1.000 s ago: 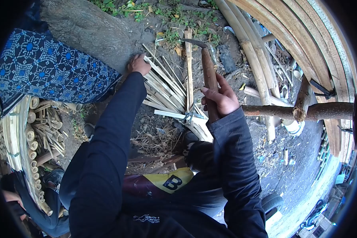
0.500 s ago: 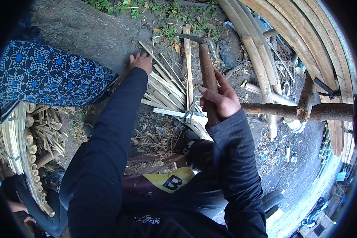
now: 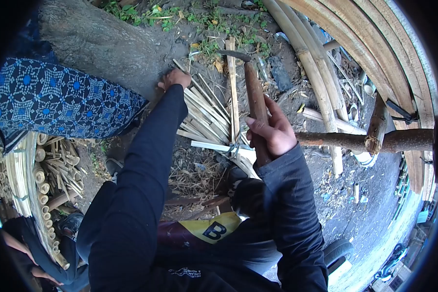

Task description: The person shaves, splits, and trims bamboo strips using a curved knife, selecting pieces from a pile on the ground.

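Note:
My right hand [image 3: 273, 129] is wrapped round the wooden handle [image 3: 255, 92] of a tool whose dark curved blade [image 3: 236, 54] points left at the top. Reaching forward, my left hand [image 3: 175, 79] is at the far ends of a bundle of split bamboo strips [image 3: 207, 114]. Its fingers are curled down, and what they hold, if anything, is hidden. The strips fan out from a dark tie near my foot, where a pale strip [image 3: 214, 145] lies crosswise. One longer upright strip [image 3: 232, 87] stands apart from the fan.
Patterned blue cloth [image 3: 58, 100] lies at the left, beside a large rock or trunk [image 3: 102, 41]. Below it are stacked bamboo pieces [image 3: 58, 165] and a co-worker's arm [image 3: 19, 248]. Bamboo poles [image 3: 309, 68] and a horizontal branch [image 3: 336, 140] stand at the right.
My left hand flattened over the strip ends, then curled its fingers again. The view has shifted slightly. My right hand keeps its hold on the tool.

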`<action>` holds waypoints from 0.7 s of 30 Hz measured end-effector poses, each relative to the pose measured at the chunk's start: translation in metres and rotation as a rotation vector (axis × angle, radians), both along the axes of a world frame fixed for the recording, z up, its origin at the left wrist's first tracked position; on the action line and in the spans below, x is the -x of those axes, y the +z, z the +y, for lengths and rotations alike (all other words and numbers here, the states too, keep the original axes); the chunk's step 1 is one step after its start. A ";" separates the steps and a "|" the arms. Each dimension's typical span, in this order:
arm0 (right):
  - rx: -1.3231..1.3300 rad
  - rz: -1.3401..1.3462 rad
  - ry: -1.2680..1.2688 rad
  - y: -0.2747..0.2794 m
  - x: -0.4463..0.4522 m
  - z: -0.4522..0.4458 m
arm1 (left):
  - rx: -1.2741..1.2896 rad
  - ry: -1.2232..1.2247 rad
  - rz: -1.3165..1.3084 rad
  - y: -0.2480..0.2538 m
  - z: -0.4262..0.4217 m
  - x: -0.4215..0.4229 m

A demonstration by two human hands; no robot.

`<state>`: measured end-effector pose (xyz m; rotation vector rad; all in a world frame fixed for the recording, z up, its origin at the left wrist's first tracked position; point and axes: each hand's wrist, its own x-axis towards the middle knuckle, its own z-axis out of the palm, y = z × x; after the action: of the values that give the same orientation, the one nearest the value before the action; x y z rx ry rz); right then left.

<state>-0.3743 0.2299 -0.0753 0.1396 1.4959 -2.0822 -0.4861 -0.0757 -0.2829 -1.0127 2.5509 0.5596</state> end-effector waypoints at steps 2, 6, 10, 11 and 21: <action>0.012 -0.003 -0.012 -0.004 -0.001 -0.001 | -0.010 0.121 -0.062 0.034 0.021 -0.002; -0.027 0.009 -0.001 -0.003 -0.001 -0.002 | -0.048 0.280 -0.030 0.021 0.021 0.009; 0.048 -0.019 0.004 -0.005 0.002 0.003 | -0.453 0.360 0.635 -0.043 -0.015 0.025; 0.054 -0.025 -0.005 -0.004 0.002 0.003 | -0.579 0.384 0.843 0.021 0.006 0.010; -0.104 0.103 0.003 -0.011 -0.003 0.020 | -0.580 -0.095 1.406 0.339 -0.009 -0.098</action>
<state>-0.3715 0.2503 -0.0861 0.0703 1.6658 -2.0372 -0.3885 -0.0848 0.0561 -0.2015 2.9595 2.4550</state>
